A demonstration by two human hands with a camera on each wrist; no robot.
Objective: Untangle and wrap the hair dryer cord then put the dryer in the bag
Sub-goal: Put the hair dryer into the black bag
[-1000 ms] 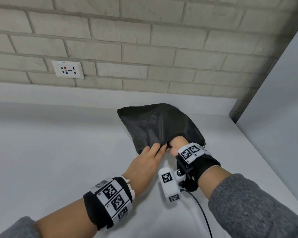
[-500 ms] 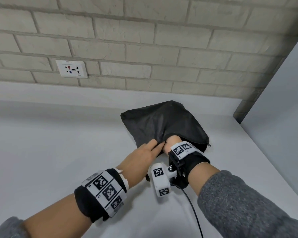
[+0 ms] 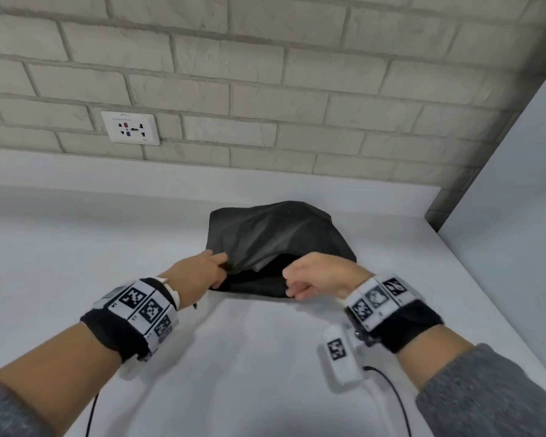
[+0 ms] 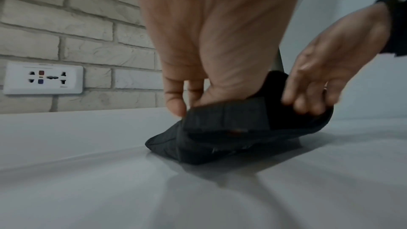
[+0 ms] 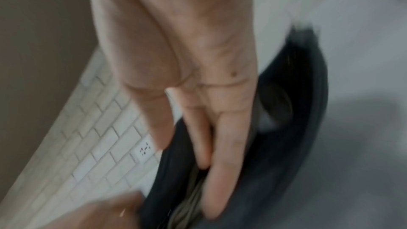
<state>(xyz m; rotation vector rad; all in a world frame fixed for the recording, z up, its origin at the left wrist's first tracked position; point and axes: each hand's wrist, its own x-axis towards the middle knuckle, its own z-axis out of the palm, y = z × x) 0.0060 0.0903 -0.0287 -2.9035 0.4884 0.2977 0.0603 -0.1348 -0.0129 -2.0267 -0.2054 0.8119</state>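
A black fabric bag (image 3: pixel 271 238) lies on the white counter (image 3: pixel 76 263), its mouth facing me and held agape. My left hand (image 3: pixel 215 272) pinches the left end of the mouth's rim; in the left wrist view thumb and fingers of the left hand (image 4: pixel 187 104) grip a flap of the bag (image 4: pixel 220 138). My right hand (image 3: pixel 297 285) has its fingers curled on the right end of the rim, outside the bag. The blurred right wrist view shows the right hand (image 5: pixel 198 145) with fabric of the bag (image 5: pixel 297 111) between thumb and fingers. No hair dryer or cord shows; the bag's inside is dark.
A brick wall with a white socket plate (image 3: pixel 130 127) runs behind the counter. A grey panel (image 3: pixel 501 184) closes off the right side. Thin black cables (image 3: pixel 391 389) trail from my wrist cameras near the front edge.
My right hand has come out of the bag and moved to the right end of its rim. The left hand shifted left along the rim, and the mouth now gapes wider.
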